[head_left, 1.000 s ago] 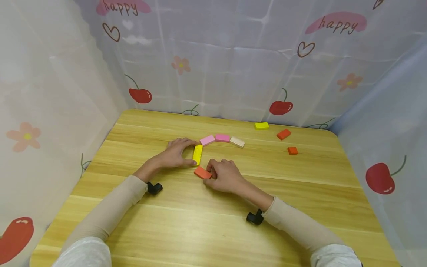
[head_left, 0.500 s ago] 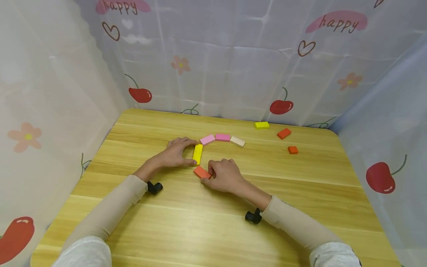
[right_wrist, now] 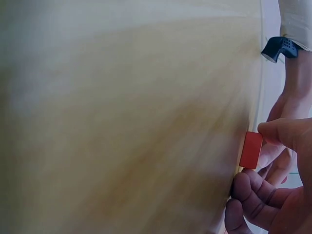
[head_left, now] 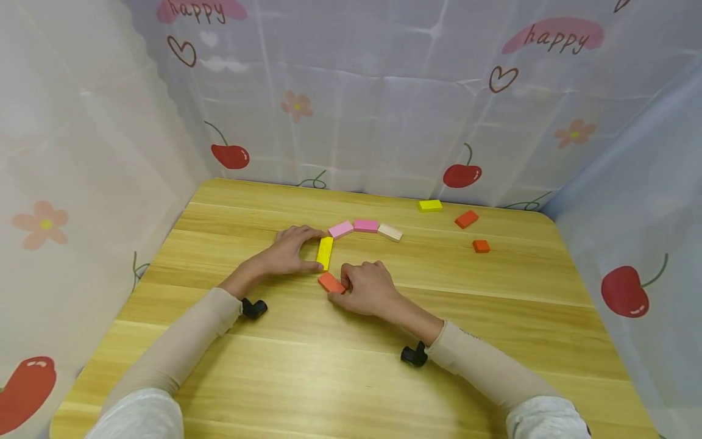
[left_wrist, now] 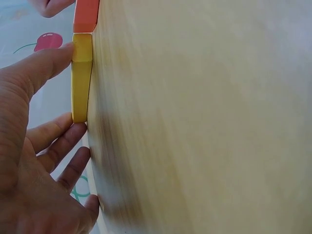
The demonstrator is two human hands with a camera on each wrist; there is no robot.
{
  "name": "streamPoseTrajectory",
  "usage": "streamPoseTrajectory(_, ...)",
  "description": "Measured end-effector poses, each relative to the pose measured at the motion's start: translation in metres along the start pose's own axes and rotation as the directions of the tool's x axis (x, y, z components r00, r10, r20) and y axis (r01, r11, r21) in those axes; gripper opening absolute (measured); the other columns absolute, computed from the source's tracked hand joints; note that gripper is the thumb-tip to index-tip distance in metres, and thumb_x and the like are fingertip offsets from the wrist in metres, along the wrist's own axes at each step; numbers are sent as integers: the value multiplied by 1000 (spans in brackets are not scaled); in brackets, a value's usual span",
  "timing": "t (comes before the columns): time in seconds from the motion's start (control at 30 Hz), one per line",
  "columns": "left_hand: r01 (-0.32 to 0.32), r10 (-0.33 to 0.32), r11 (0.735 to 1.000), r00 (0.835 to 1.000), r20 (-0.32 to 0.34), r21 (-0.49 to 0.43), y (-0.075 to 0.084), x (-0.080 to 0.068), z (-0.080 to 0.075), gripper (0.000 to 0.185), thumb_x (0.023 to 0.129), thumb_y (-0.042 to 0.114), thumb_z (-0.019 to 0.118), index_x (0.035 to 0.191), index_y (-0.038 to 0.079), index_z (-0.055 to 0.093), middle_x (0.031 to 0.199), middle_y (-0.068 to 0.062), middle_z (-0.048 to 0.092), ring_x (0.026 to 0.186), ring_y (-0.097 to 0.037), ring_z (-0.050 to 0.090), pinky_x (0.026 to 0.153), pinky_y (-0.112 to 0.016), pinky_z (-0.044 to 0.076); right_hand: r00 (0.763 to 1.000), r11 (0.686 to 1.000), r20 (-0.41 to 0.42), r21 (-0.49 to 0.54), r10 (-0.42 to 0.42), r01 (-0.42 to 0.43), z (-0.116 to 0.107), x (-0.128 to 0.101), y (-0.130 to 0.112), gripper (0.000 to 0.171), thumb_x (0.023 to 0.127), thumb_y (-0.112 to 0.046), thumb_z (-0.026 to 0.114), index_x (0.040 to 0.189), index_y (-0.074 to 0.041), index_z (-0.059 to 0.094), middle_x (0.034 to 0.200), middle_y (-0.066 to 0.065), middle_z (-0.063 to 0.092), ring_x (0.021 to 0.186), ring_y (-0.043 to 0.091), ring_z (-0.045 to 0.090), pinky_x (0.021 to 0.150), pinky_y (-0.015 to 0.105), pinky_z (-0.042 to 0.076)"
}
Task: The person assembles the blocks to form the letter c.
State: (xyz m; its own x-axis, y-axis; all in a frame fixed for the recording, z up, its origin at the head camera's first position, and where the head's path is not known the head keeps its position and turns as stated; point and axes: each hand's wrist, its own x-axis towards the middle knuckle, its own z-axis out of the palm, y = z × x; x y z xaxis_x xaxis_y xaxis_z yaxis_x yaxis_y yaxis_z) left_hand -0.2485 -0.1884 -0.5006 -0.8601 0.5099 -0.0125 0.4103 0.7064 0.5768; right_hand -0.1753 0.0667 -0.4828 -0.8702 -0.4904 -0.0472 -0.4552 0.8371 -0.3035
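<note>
Cherry-and-flower printed curtains [head_left: 384,110] enclose a wooden table [head_left: 340,378] on its far and side edges. Near the table's middle, the left hand [head_left: 287,253] brackets a yellow block [head_left: 325,253] that lies flat: thumb against its near end, fingers [left_wrist: 58,146] curled to its far end, as the left wrist view confirms. Just beside it, toward the near edge, the right hand [head_left: 366,288] pinches an orange block [head_left: 331,283] between thumb and curled fingers; this block touches the yellow block's near end. Two pink blocks [head_left: 353,228] and a cream block [head_left: 390,233] continue the row toward the far right corner. A loose yellow block [head_left: 430,206] and two loose orange blocks [head_left: 473,231] lie well apart near that far right corner.
</note>
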Motion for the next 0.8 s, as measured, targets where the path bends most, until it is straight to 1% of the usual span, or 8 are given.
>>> streamPoseTrajectory(0.17,1,-1,1000,1000,0,2,1,0,0,80,87,49,86,156,23,54,156,-5,56,144,-34,46,118,-62,25,1000,1000,-3,8,3,-3,0,0,0,43,91,-61,74,83,-21,63,67,-9,58,67,15,54,80,39,39)
streamPoseTrajectory(0.5,5,-5,1000,1000,2,1,0,0,1,79,88,51,85,156,24,54,156,-3,57,145,-34,46,118,-62,25,999,999,-27,44,-30,31,-1,-2,3,45,92,-66,72,86,-22,63,64,-9,56,61,13,53,77,38,40)
streamPoseTrajectory(0.6,-1,1,1000,1000,-3,1,0,0,1,80,88,50,86,156,23,54,156,-4,57,145,-34,46,118,-63,25,999,998,-24,56,-23,24,-3,-3,8,45,94,-66,69,90,-21,64,65,-8,56,61,13,53,79,40,43)
streamPoseTrajectory(0.73,-6,6,1000,1000,-3,3,0,0,0,81,87,50,86,157,23,54,155,-4,57,145,-34,46,117,-63,25,1000,997,-16,81,15,-14,-5,-5,19,43,98,-64,66,95,-21,65,68,-8,59,63,12,54,84,41,43)
streamPoseTrajectory(0.8,-5,5,1000,1000,0,2,0,0,0,81,87,50,86,157,23,54,156,-5,57,145,-34,46,117,-63,25,999,995,-26,94,28,-25,-6,-6,27,41,99,-61,67,97,-21,66,70,-8,59,63,12,54,82,40,43)
